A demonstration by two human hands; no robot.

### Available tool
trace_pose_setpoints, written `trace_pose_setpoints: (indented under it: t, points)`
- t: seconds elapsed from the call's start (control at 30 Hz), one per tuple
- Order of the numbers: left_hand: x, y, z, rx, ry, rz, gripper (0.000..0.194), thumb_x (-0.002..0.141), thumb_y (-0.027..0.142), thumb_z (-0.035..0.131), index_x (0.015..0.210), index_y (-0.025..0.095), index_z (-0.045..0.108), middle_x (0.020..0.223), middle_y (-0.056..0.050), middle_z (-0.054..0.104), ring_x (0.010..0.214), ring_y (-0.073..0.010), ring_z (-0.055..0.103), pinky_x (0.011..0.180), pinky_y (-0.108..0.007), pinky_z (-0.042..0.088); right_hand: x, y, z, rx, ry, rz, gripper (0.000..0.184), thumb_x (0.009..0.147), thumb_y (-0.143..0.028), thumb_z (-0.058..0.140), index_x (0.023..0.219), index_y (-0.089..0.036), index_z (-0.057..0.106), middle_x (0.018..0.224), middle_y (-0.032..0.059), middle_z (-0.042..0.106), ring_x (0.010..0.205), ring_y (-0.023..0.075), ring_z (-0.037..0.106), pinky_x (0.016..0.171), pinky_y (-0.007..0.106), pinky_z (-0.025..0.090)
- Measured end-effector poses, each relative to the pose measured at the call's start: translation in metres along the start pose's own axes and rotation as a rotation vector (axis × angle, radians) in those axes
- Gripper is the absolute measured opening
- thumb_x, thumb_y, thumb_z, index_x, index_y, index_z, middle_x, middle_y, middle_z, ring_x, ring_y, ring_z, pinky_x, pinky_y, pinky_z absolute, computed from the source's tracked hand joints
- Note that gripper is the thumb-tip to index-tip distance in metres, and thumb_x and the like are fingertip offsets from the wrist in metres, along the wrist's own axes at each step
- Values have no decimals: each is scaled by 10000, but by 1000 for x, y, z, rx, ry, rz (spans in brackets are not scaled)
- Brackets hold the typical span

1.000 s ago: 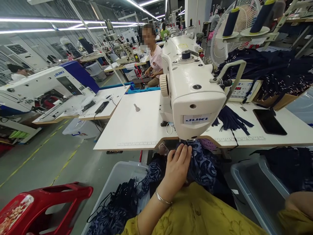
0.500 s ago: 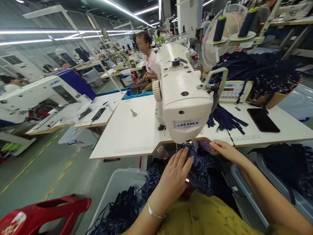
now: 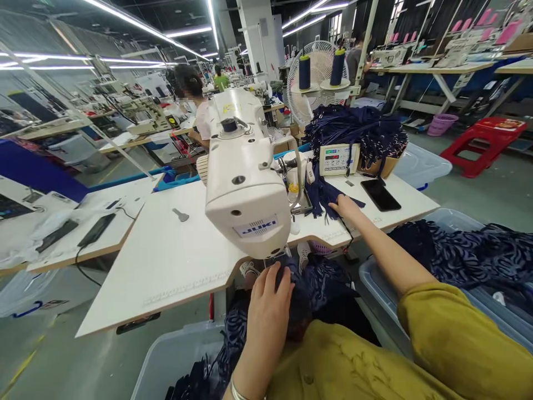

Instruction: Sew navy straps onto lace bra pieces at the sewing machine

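Beneath the head of the white JUKI sewing machine (image 3: 250, 211), my left hand (image 3: 270, 303) has its fingers bent over dark navy patterned fabric (image 3: 328, 283). That fabric drapes down over my lap, and part of it is hidden by the hand. My right hand (image 3: 347, 210) reaches out to the tabletop on the right of the machine. Its thumb and fingers are closed on the end of a navy strap, at the edge of a fanned bunch of navy straps (image 3: 322, 194).
A black phone (image 3: 380, 195) and a control box (image 3: 339, 160) lie right of the straps, with a large strap pile (image 3: 353, 128) behind. A grey metal piece (image 3: 180, 215) rests on the white table (image 3: 166, 261). Plastic bins (image 3: 166, 355) flank me. A co-worker (image 3: 200, 111) sits beyond.
My right hand has moved from the table's front edge up to the strap bunch. My left hand stays on the fabric beneath the machine head. The view has turned right.
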State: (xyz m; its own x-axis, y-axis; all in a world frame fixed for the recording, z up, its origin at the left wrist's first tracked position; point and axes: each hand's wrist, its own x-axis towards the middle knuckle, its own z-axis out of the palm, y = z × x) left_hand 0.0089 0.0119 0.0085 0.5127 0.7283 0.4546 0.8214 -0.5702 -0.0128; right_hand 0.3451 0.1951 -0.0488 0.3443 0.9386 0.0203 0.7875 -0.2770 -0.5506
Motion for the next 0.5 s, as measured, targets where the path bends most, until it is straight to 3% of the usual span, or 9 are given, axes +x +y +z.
trace_pose_setpoints:
  t: [0.13,0.3,0.4,0.5]
  points:
    - [0,3,1,43,47,-9,356,945,287,512,1257,119,551,1187,-128,631,1076,-268,591,907,-402,523,8,5,-2,0,-51,4,173,833,-321,615,816,-154,575,797,112,660,739,211,590,643,292,375]
    - [5,7,1,100,90,-4,384,938,375,523,1181,85,594,1131,-140,660,1019,-272,612,868,-391,514,-8,23,-28,36,-74,-32,230,877,-377,515,767,-182,566,663,36,639,611,159,567,582,261,371]
    - [7,8,2,133,96,3,319,946,313,519,1157,92,613,1129,-129,670,1001,-267,615,849,-389,505,-20,26,-37,30,-76,-39,213,877,-364,505,813,-175,579,703,53,666,625,164,588,576,255,388]
    - [8,9,3,134,107,10,311,946,280,520,1177,91,606,1137,-122,673,1001,-266,612,841,-389,496,-21,13,-35,33,-104,-57,284,932,-393,408,961,-178,592,867,80,708,689,160,635,597,244,428]
